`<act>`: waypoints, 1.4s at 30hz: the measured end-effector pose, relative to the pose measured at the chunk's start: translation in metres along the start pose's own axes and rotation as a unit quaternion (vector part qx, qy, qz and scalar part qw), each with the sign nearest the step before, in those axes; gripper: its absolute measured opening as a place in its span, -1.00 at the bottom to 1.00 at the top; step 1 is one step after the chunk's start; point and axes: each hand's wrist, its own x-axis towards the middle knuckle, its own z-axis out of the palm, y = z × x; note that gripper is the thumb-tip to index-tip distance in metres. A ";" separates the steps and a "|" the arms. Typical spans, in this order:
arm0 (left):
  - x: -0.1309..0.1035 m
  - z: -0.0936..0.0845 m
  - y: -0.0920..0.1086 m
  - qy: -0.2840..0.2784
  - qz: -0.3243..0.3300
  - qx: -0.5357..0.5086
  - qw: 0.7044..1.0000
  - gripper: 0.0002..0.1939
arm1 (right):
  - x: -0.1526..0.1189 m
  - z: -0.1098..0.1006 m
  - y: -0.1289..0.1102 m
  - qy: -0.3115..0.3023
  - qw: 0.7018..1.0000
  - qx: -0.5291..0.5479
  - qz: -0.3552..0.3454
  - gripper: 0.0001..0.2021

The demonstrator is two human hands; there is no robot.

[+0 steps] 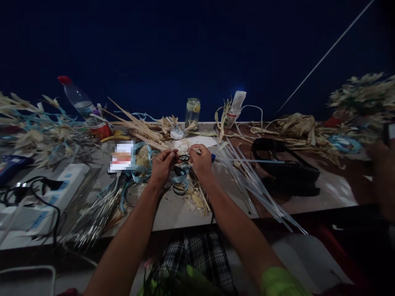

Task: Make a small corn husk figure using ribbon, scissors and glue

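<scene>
Over the middle of the table, my left hand (163, 165) and my right hand (202, 161) face each other, a short gap apart. Both are closed, thumb pressed to fingers in a pinch. What they grip is too small and dim to name, though pale husk-like material (182, 144) shows just behind the fingertips. Black rings like scissor handles (184, 158) show between the hands. Below lie light blue ribbon (179, 179) and dry husk scraps (197, 199). Behind them are long dried corn husks (146, 133) and white paper (205, 142).
Left are a phone (121, 156), bundled wires (98, 213), a power strip (58, 197) and a tilted bottle (77, 96). A jar (192, 113) and paper cup (231, 117) stand behind. Clear sticks (259, 193) and a black headband-like object (285, 168) lie right. Another person's hand (382, 172) is far right.
</scene>
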 end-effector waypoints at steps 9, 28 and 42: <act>-0.002 0.003 0.001 0.029 -0.035 -0.009 0.999 -0.61 | -0.002 0.003 -0.002 0.009 0.999 -0.003 -0.037 -0.87; -0.004 0.004 0.004 -0.048 -0.070 -0.033 0.996 -0.72 | -0.006 0.000 -0.007 -0.009 0.996 -0.033 -0.079 -0.88; -0.003 0.006 0.000 -0.034 -0.043 -0.008 0.998 -0.68 | -0.005 0.003 -0.007 -0.090 0.990 0.104 0.036 -0.73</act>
